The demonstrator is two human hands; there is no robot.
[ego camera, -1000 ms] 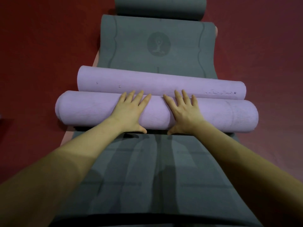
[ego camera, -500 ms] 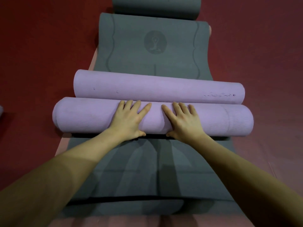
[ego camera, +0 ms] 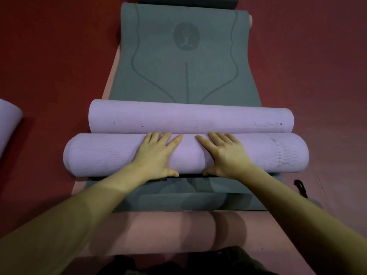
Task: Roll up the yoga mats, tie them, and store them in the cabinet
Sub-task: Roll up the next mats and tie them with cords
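Nearest us, a strip of flat pink yoga mat [ego camera: 158,233] lies on the dark red floor [ego camera: 49,66], with a flat grey-green yoga mat [ego camera: 186,76] laid on top of it and running away from us.

Both our hands rest palm-down on the nearer rolled lilac yoga mat [ego camera: 278,153], which lies crosswise on the grey-green mat. Our left hand [ego camera: 156,153] has its fingers straight and slightly fanned over the top of the roll, thumb down at the near side. Our right hand [ego camera: 224,153] mirrors it just beside, fingers straight and spread, thumb low on the near face. Neither curls around anything; they press flat, the index fingers angled toward each other with a small gap between.

Touching the far side of this roll lies a second rolled lilac yoga mat [ego camera: 190,118], thinner and parallel. The ends of the nearer roll overhang the grey-green mat on both sides.

Beyond the rolls the grey-green mat lies open and flat, showing a printed oval emblem [ego camera: 186,35] and curved guide lines. At the top edge is a dark grey-green rolled part [ego camera: 186,0]; we cannot tell whether it is a separate mat.

A further lilac mat piece [ego camera: 8,120] shows at the left edge. A small black strap [ego camera: 300,187] lies on the floor to the right, near the right end of the nearer roll.

We count two lilac rolls here, one lilac piece aside, one flat grey-green mat, one pink mat.
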